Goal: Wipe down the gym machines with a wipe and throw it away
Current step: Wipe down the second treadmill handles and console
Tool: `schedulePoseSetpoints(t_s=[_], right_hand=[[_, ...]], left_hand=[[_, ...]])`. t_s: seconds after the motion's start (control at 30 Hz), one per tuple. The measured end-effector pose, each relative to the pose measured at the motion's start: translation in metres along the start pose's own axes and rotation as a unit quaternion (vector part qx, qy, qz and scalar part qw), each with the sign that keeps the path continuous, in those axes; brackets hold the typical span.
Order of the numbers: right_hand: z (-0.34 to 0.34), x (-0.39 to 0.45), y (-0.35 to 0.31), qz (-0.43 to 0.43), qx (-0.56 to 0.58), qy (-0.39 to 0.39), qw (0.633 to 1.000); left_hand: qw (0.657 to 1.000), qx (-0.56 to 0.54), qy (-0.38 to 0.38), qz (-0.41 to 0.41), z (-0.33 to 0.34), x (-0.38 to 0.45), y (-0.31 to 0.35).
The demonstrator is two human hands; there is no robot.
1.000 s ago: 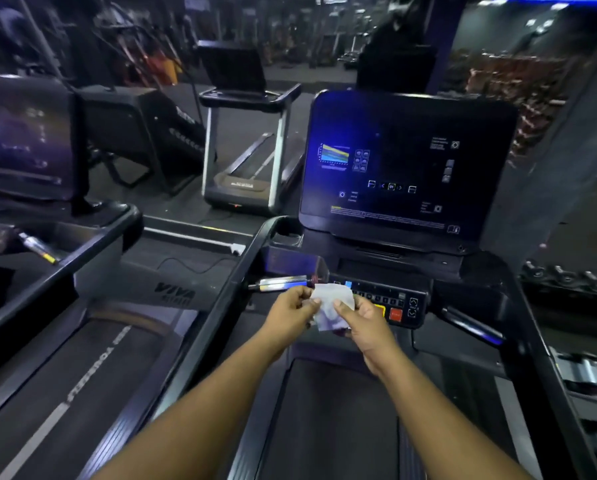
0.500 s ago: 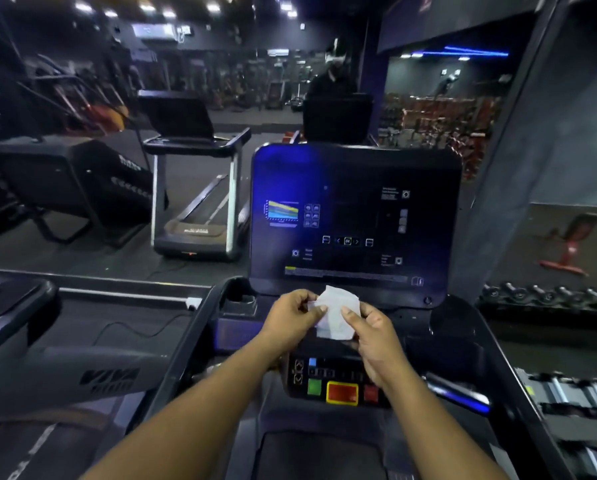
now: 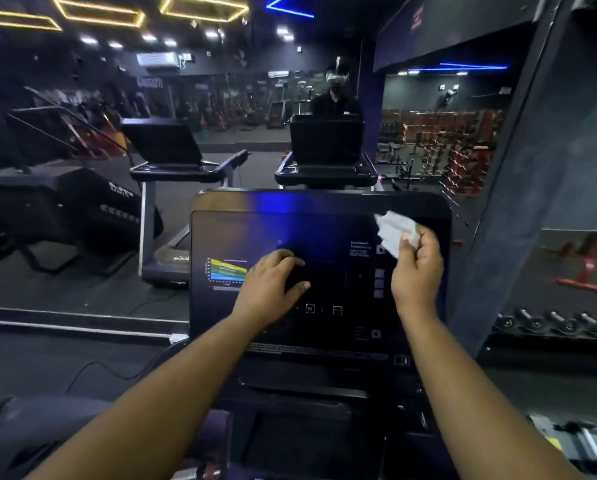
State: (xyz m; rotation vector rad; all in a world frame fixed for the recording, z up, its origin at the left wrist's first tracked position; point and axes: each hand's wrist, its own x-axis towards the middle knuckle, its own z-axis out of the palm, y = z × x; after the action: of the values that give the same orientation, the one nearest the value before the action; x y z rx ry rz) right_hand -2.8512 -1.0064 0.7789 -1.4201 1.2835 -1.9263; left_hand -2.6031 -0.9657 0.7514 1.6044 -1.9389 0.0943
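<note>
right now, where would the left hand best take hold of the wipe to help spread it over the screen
Probably the free upper-left corner of the wipe, coming in from the left across the screen. The right hand pinches its lower-right part, so that crumpled corner sticks out unheld. The left hand is empty, beside it.

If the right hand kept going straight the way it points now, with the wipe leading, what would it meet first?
Most likely the treadmill screen. The right hand holds the wipe up at the screen's upper right corner, and the wipe looks at or almost on the glass, though depth is hard to judge from this view.
</note>
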Motion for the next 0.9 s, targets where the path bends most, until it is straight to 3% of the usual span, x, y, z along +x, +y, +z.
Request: schedulePoseSetpoints(t_s=[0.13, 0.23, 0.27, 0.33, 0.37, 0.43, 0.47, 0.57, 0.63, 0.8, 0.9], right_hand=[[0.007, 0.043, -0.001, -0.108, -0.033, 0.059, 0.992], [0.026, 0.056, 0.025, -0.216, -0.149, -0.029, 0.965], [0.034, 0.054, 0.034, -0.236, -0.226, -0.093, 0.941], [0.043, 0.045, 0.057, -0.280, -0.397, -0.194, 0.853], [0.041, 0.044, 0.066, -0.297, -0.457, -0.212, 0.811], [0.026, 0.051, 0.073, -0.309, -0.518, -0.202, 0.772], [0.017, 0.057, 0.072, -0.287, -0.532, -0.188, 0.774], [0.007, 0.073, 0.058, -0.141, -0.520, -0.129, 0.833], [0.033, 0.066, 0.045, -0.120, -0.523, -0.123, 0.835], [0.105, 0.024, 0.030, -0.253, -0.564, -0.266, 0.740], [0.083, 0.037, 0.035, -0.284, -0.591, -0.253, 0.712]], left_hand=[[0.996, 0.089, -0.004, 0.031, 0.000, 0.026, -0.008], [0.987, 0.155, -0.019, 0.044, 0.001, 0.045, -0.016], [0.983, 0.177, -0.029, 0.040, 0.002, 0.049, -0.020], [0.976, 0.211, -0.038, 0.038, 0.004, 0.054, -0.030], [0.974, 0.221, -0.036, 0.043, 0.007, 0.056, -0.038], [0.968, 0.241, -0.028, 0.067, 0.011, 0.059, -0.053], [0.966, 0.247, -0.023, 0.074, 0.013, 0.057, -0.059], [0.966, 0.240, -0.002, 0.098, 0.023, 0.060, -0.065], [0.965, 0.238, 0.022, 0.107, 0.030, 0.060, -0.069], [0.965, 0.226, 0.063, 0.121, 0.037, 0.062, -0.074], [0.963, 0.222, 0.074, 0.134, 0.039, 0.062, -0.076]])
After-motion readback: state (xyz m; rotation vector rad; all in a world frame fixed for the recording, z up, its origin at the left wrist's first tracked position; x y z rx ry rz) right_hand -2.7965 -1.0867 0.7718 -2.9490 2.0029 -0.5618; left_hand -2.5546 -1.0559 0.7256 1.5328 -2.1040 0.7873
